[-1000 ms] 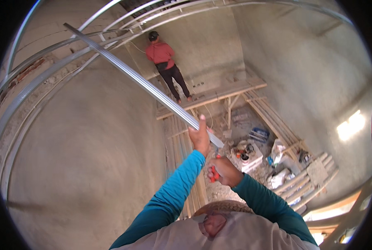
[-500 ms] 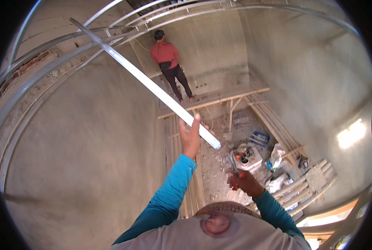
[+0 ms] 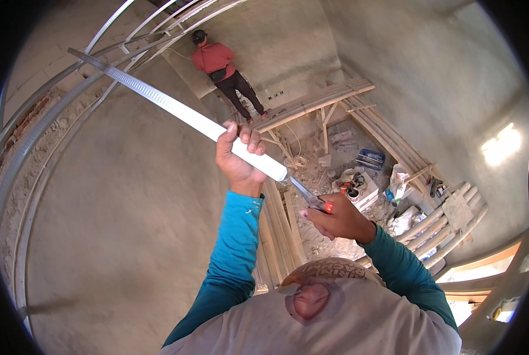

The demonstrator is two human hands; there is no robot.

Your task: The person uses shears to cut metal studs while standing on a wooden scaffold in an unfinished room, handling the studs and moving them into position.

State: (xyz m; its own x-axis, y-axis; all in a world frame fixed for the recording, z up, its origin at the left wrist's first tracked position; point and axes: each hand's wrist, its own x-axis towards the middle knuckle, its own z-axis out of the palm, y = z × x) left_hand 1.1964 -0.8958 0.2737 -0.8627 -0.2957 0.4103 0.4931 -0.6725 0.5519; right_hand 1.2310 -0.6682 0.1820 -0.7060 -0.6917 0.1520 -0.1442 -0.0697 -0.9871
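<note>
My left hand (image 3: 240, 155) is wrapped around a long pale metal ceiling channel (image 3: 184, 112), near its lower end. The channel slants up to the left, and its far end crosses the metal framing (image 3: 122, 48). In my right hand (image 3: 342, 218) is a pair of tin snips (image 3: 307, 193) with red handles, mostly covered by my fingers. The blades point up and left at the channel's near end. Their tips appear to touch that end, but whether they bite into it I cannot tell.
Another person (image 3: 223, 71) in a red shirt stands on a wooden plank scaffold (image 3: 317, 105) at the back. Below lie a white box (image 3: 365, 195) with items on top, a blue crate (image 3: 371, 158) and rubble. Bamboo poles (image 3: 436, 231) are at the right; plastered walls surround the room.
The channel has shifted left and tilted flatter, with my left hand closing around it. My right hand has risen and brought the snips up to the channel's near end.
</note>
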